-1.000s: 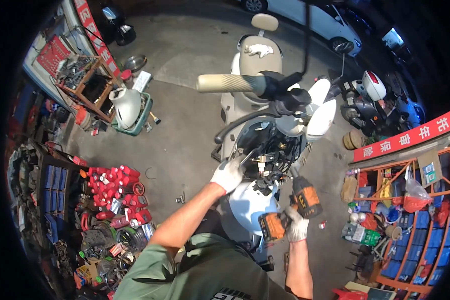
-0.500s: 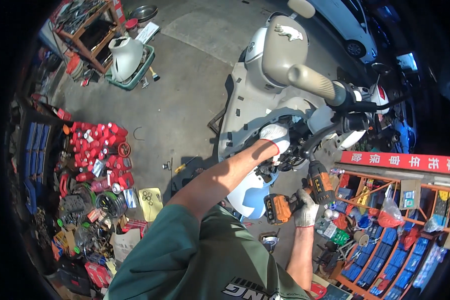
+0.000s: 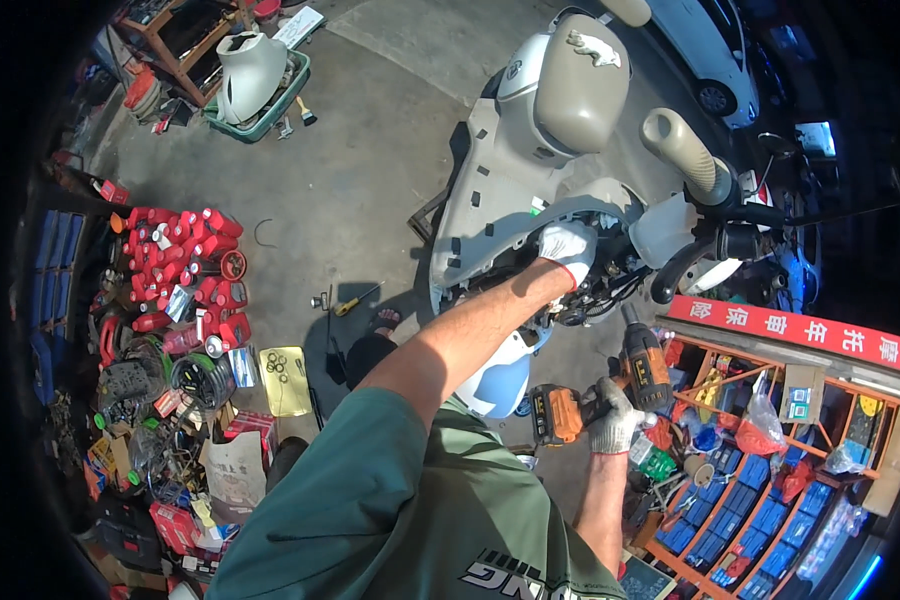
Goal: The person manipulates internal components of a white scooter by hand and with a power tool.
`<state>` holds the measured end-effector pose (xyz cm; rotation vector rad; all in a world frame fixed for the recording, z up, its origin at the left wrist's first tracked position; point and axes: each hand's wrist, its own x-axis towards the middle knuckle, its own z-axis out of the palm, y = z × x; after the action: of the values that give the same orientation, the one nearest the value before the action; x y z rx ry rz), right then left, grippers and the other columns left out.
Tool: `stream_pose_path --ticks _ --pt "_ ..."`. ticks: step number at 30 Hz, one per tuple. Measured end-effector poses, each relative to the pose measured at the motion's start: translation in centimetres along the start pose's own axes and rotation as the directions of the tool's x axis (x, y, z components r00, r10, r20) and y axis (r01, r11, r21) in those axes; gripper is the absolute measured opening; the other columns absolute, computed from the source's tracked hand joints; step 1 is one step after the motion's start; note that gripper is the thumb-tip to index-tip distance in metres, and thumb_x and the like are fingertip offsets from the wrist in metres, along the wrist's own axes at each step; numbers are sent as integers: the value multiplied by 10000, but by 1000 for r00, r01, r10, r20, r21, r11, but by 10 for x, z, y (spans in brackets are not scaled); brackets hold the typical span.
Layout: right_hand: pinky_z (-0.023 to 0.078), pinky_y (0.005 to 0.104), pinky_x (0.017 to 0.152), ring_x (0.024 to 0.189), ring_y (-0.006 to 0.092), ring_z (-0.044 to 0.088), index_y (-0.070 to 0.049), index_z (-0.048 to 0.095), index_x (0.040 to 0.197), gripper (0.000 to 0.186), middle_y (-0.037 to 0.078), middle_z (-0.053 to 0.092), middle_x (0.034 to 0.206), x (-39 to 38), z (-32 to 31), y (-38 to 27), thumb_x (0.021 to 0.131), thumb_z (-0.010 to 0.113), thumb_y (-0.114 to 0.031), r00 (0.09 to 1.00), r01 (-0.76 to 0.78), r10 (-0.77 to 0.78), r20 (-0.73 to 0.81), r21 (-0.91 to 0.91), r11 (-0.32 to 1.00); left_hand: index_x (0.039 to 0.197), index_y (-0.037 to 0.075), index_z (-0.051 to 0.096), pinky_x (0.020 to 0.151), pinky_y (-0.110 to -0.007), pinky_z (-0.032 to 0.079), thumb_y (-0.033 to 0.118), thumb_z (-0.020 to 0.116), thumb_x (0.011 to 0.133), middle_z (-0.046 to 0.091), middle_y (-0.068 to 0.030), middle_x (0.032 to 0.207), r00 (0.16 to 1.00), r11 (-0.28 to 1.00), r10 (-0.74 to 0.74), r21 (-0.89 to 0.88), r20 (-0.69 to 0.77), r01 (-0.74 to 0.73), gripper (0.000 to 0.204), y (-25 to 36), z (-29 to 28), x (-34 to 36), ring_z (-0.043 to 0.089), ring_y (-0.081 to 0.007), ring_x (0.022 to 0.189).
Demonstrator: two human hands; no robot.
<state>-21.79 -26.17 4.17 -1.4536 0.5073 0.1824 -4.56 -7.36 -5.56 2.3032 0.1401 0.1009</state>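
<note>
A beige and white scooter [image 3: 475, 185] stands before me with its front opened up, wires and dark parts showing inside. Over the body panel's edge reaches my left hand [image 3: 567, 250] in a white glove; its fingers are down in the opening and hidden. At my right side, my right hand [image 3: 615, 418], also gloved, is closed round the handle of an orange and black cordless impact driver [image 3: 646, 370]. The driver points away from me, apart from the scooter. Above the opening is the handlebar with its beige ribbed grip [image 3: 688, 155] and a black lever.
Left on the floor are red bottles [image 3: 185, 265], a yellow card with rings [image 3: 285, 382], and a screwdriver [image 3: 358, 299]. A green tub [image 3: 260, 128] holds a white panel. At right stands an orange rack with blue bins [image 3: 750, 495], under a red sign [image 3: 800, 330].
The handlebar grip has swung to the right, away from my left hand. My view has shifted a little. My left hand stays in the opening, and my right still holds the driver.
</note>
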Motion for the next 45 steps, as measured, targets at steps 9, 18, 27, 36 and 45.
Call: stream_pose_path --ticks 9,18,27,36,45 --pt "481 303 537 552 195 552 13 481 1239 457 91 543 708 0 11 -1 793 571 58 998 -48 49 -30 36 998 852 52 697 660 -415 535 141 541 839 687 -162 823 991 993 107 51 -76 -103 180 5 2 1 686 -296 770" --pt "491 297 536 552 191 540 16 511 1194 422 76 528 750 10 16 2 781 573 74 999 -31 32 -37 15 999 843 31 713 634 -427 541 143 532 841 690 -179 817 994 994 110 23 1 -110 213 6 -1 5 692 -311 759" --pt "485 286 520 561 185 534 -1 501 1222 439 70 518 752 28 6 7 791 563 52 996 -50 44 76 71 996 837 27 722 651 -417 540 153 548 831 693 -183 811 990 990 136 30 38 -137 215 23 -18 8 689 -321 761" --pt "460 303 543 578 182 496 -81 485 1248 460 45 490 724 55 6 23 809 574 23 999 -32 33 -14 78 996 917 24 724 750 -416 534 202 514 864 688 -201 936 956 969 237 25 172 -244 280 25 -66 14 677 -343 872" --pt "477 298 520 548 188 532 -26 515 1151 383 62 515 699 77 21 25 784 591 55 990 127 -126 -65 3 992 917 17 717 754 -409 532 214 563 835 681 -212 903 936 944 329 -32 127 -328 263 17 -61 14 671 -353 863"
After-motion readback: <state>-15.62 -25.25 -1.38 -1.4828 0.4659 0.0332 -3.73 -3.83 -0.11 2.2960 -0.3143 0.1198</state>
